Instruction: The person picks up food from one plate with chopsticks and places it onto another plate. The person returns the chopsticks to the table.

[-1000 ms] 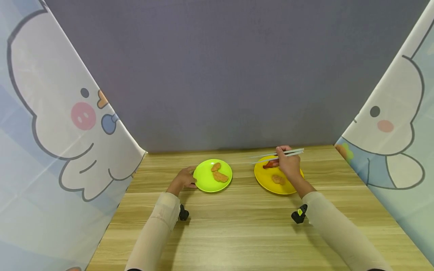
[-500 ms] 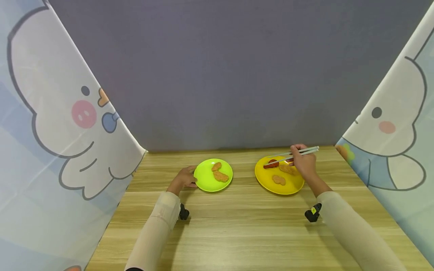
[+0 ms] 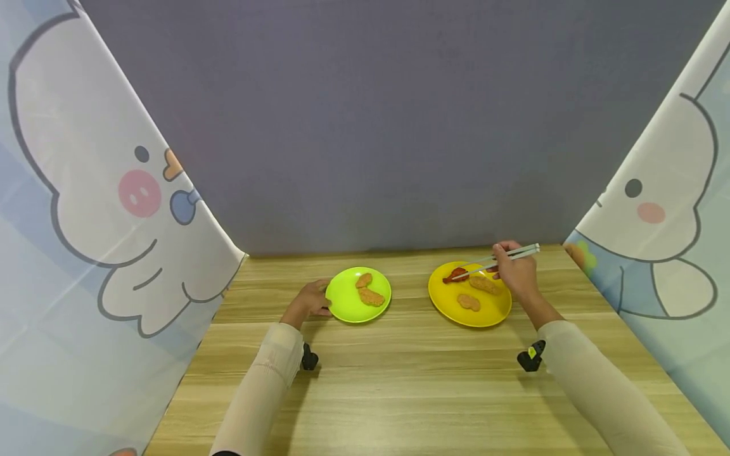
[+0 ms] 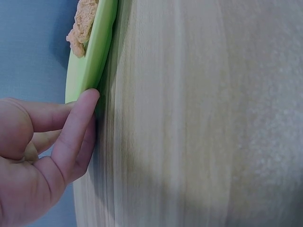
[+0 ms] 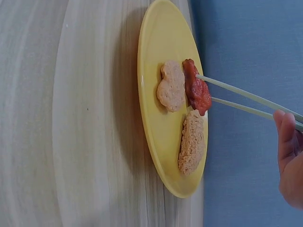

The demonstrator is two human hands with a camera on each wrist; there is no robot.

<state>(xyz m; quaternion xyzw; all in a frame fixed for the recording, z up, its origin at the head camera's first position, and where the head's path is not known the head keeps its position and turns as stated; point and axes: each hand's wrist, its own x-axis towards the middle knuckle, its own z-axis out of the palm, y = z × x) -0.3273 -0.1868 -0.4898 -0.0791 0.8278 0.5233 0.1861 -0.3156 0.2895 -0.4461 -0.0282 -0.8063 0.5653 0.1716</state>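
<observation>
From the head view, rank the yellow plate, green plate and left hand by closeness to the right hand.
1. yellow plate, just left of the right hand.
2. green plate, farther left, mid-table.
3. left hand, farthest, touching the green plate's left rim.

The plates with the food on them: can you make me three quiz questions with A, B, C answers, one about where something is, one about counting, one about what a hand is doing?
1. Where is the red piece of food?
A. on the yellow plate
B. on the green plate
C. on the table

2. How many pieces lie on the green plate?
A. none
B. two
C. five

3. What is the right hand doing?
A. lying flat
B. holding chopsticks
C. lifting a plate

Answers:
1 A: the red piece sits on the yellow plate.
2 B: two pieces lie on the green plate.
3 B: the right hand grips chopsticks whose tips reach the red piece.
</observation>
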